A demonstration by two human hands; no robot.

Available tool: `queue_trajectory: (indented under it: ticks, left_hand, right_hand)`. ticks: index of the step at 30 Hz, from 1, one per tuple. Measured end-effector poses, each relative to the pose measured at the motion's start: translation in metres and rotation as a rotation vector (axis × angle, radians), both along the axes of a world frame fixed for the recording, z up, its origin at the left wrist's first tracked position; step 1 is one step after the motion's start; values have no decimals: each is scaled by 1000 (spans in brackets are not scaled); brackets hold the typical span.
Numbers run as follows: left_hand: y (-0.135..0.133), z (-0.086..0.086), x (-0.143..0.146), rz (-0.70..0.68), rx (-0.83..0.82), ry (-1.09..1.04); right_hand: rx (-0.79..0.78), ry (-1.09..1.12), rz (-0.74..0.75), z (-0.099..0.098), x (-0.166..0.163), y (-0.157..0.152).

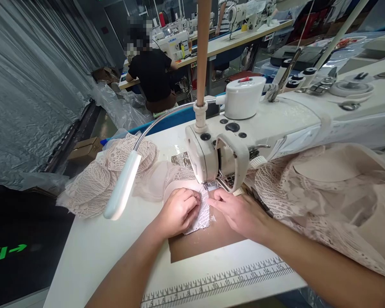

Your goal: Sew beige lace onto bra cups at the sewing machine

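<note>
Left hand (181, 210): fingers bent and pressed close together on the left side of one white lace piece (204, 216); cannot tell if pinching, with the thumb hidden. Right hand (235, 209): one finger stretched out to the lace's right side, others loosely bent; cannot tell if pinching here either. Lace lying flat between the two hands, on one brown plate (224, 239), with its far end at the needle (205, 186) of one big sewing machine (201, 154). Looks like the step of guiding lace under the needle. Seems to call next for a slow, straight push, fingertips clear of the needle.

Farther out, one lit lamp (123, 186) and one ruler strip (211, 287) on the white table (93, 248). To the left, one pink lace pile (86, 192), too tangled to count by piece. To the right, one big pink heap (346, 205). Behind, at least three thread spools (309, 72), and one seated person (152, 77) in black.
</note>
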State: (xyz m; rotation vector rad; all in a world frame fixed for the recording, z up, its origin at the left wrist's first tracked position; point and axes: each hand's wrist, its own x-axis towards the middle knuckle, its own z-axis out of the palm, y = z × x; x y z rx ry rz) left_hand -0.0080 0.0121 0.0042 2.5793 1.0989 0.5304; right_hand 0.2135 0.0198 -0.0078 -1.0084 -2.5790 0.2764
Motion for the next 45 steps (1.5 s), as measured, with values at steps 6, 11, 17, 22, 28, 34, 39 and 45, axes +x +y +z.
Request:
queue_trajectory:
  ticks: [6,11,17,22,28,34,39,45]
  left_hand:
    - [0,1,3,-56,82,170]
    - [-3,-1,5,-57,116,230]
    - [-6,0,3,-52,129,229]
    - [-4,2,4,-40,111,237]
    - [1,4,5,-8,113,236]
    - [1,2,4,-2,126,239]
    - [-3,1,-1,-14,112,207]
    - [-5,-1,-3,-64,87,150]
  right_hand:
    - [23,-16,37,1,-1,0]
    - [41,-18,2,-1,0,-4]
    - [48,-9,-6,-2,1,-6]
    - [72,2,-26,-1,0,-4]
    - [78,-4,-67,-1,-3,0]
    - [80,-56,-114,3,-5,2]
    - [59,-12,-29,1,2,1]
    - [-6,22,134,-4,10,-2]
